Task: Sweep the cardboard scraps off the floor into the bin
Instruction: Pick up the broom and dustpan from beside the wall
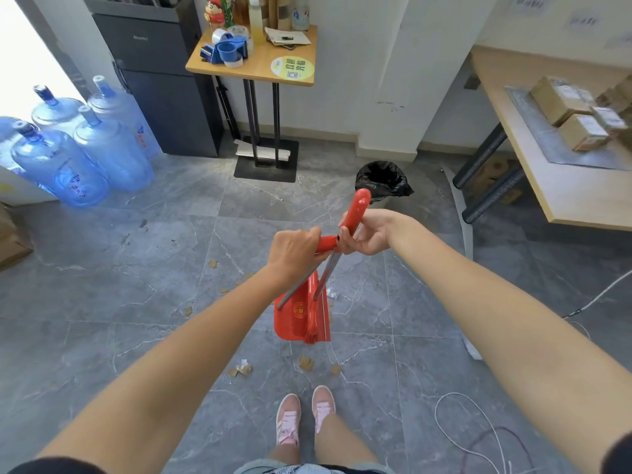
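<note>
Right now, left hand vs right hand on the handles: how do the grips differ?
The left hand is knuckles up, wrapped over a short red handle end. The right hand is palm up, its fingers curled round the longer red handle, which sticks up past it. Both handles have metal poles running down to the red dustpan.

open: grey floor (102,295) wide and bare in the middle | blocked left: water bottles (85,148) | blocked back: small table (263,63), bin (381,181) | blocked right: long table (547,186) | low: white cable (478,422) on floor by the right edge
</note>
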Motion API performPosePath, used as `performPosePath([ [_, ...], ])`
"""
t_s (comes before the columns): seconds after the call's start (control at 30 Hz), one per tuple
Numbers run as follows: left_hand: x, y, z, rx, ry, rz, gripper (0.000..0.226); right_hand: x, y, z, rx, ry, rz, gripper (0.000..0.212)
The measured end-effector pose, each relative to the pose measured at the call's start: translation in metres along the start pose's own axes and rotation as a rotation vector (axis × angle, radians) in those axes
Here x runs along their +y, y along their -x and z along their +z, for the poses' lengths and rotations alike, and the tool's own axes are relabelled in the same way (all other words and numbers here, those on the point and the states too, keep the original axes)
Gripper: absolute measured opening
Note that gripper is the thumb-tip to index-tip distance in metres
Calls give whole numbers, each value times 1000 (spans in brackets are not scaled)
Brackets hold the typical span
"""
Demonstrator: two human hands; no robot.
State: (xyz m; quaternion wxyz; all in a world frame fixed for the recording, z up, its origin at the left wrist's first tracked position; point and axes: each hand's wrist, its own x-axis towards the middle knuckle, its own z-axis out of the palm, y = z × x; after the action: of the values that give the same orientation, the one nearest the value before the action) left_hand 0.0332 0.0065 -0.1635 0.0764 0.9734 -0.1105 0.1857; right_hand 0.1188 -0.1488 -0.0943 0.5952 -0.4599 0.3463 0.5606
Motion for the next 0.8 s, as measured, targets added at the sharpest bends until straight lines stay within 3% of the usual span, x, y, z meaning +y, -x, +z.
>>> performPosePath([
  [0.4,-4,12,8,-46,-81,162,49,17,-6,-14,-32,195,69,16],
  [0.8,-6,8,13,-97,-101,214,47,7,-18,-8,92,648,107,4],
])
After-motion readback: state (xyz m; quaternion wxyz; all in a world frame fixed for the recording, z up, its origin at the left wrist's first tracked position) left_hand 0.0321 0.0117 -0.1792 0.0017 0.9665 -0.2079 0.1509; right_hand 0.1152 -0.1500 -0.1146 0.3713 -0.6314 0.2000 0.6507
